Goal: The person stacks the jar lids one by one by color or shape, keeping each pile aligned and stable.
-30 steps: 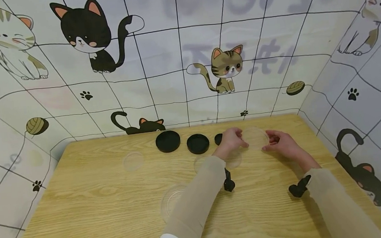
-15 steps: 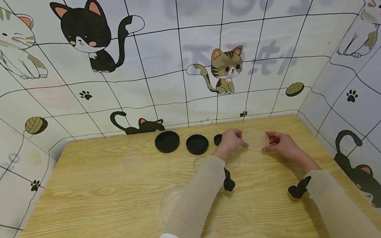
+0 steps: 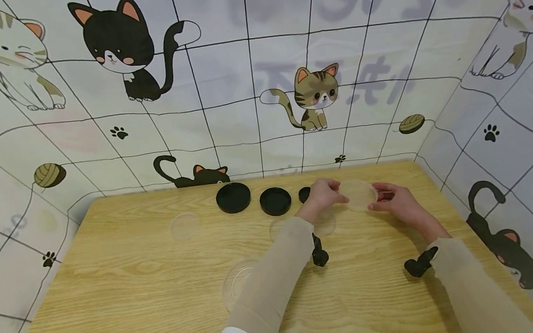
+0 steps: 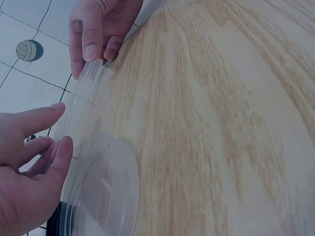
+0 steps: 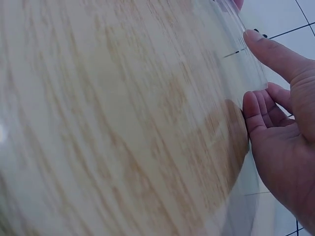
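Observation:
A clear round plastic lid (image 3: 359,195) is held by its rim between my two hands near the back right of the table. My left hand (image 3: 322,196) grips its left edge, thumb and fingertips at the rim. My right hand (image 3: 397,202) pinches the opposite edge, as the right wrist view also shows. In the left wrist view the held lid (image 4: 81,101) appears nearly edge-on. Another clear round piece (image 4: 118,189) lies just in front of it, close to my left hand. Whether the held lid touches the table is hard to tell.
Along the back of the wooden table (image 3: 139,283) stand black round shallow dishes (image 3: 233,197), one partly behind my left hand. Clear discs lie at the left (image 3: 185,225), and beside my left forearm, which partly covers a larger clear lid (image 3: 234,285). A cat-patterned curtain (image 3: 229,122) rises behind.
Both hands stay almost in place on the lid. Its face catches the light slightly differently, as if tilted a little. The rest looks unchanged.

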A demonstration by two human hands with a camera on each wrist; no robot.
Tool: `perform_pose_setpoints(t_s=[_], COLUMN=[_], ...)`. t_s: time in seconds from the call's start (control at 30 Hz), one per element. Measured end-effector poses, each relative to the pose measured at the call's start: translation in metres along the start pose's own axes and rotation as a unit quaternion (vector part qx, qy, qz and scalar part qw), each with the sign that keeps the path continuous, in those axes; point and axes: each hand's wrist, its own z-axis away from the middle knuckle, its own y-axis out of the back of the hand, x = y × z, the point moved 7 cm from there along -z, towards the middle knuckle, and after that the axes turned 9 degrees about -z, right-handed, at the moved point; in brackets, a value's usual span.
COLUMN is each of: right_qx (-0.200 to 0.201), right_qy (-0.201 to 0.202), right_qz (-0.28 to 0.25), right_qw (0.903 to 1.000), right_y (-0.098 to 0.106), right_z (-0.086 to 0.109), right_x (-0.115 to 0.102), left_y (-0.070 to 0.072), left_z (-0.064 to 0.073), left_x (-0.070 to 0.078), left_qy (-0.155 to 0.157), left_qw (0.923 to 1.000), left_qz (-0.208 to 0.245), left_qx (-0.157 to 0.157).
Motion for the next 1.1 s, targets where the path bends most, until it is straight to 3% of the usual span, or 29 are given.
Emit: perform_pose_setpoints(t_s=[0.4,0.73,1.1], right_qx=[0.012,0.005,0.006], right_qy=[0.002,0.014,0.033], right_qz=[-0.004,-0.015,-0.02], right_qw=[0.9999,0.9998,0.9992], right_y=[0.009,0.012,0.01], right_z=[0.006,0.013,0.022], right_x=[-0.01,-0.026,-0.053], left_y=[0.004,0.017,0.039], left_z=[0.007,0.015,0.031], left_x=[0.008,0.017,0.028], left_qy=[-0.032,-0.049,-0.089], left_qw=[0.9977,0.998,0.9943], left_qz=[0.057,0.033,0.058], left_qx=[-0.02,-0.024,-0.008])
